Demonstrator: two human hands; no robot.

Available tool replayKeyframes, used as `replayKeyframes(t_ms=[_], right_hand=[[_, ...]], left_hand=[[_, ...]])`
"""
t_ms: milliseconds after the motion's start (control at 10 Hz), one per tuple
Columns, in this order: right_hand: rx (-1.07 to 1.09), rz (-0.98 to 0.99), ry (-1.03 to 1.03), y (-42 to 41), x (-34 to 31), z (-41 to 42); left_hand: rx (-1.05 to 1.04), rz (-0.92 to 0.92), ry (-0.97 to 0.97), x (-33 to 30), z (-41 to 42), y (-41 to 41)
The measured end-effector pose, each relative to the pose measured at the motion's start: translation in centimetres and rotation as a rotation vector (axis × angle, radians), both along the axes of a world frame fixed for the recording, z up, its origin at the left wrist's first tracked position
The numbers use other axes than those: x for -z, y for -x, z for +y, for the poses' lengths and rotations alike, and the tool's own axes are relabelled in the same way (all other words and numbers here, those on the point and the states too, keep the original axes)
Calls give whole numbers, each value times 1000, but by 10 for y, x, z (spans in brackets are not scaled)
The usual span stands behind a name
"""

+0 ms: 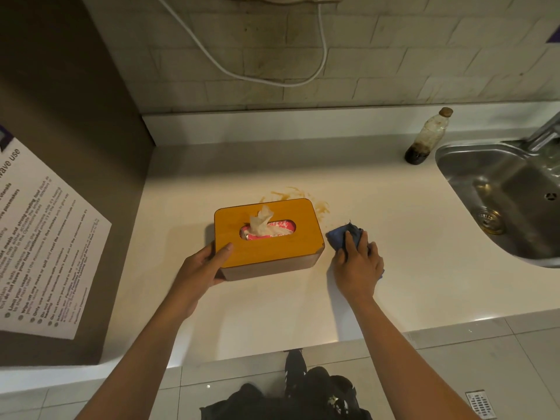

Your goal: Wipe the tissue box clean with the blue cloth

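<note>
Tissue box (268, 237) steadied at its near-left corner by left hand (201, 265); right hand (359, 262) clutches blue cloth (345, 236) just right of it. Wiping looks unstarted; next, cloth onto lid.

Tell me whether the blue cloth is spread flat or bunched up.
Bunched up: the blue cloth sits crumpled on the counter under the right hand, beside the tissue box.

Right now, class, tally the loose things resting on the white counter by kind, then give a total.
Tissue box, held by the left hand: 1
Blue cloth, under the right hand: 1
Bottle, standing by the sink: 1
Total: 3
</note>
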State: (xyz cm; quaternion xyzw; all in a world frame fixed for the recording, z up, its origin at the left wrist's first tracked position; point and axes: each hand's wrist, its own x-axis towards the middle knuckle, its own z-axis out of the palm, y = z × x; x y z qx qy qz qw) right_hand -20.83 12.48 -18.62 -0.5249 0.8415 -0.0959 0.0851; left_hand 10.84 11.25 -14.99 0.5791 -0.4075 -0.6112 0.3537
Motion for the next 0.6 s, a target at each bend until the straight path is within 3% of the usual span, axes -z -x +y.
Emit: replayKeyframes(t_ms=[200, 300, 400, 500, 600], right_hand=[[4, -149, 1, 7, 0, -4], [11, -96, -3, 6, -7, -2], [-23, -15, 122, 7, -25, 1], [-127, -155, 232, 3, -53, -8], [-254, -160, 201, -8, -75, -23]], left_hand=[[44, -25, -28, -2, -2, -4], [49, -42, -20, -10, 0, -2], [-17, -274, 74, -16, 4, 2], [-28, -643, 275, -24, 3, 4], [-23, -844, 412, -38, -8, 6]])
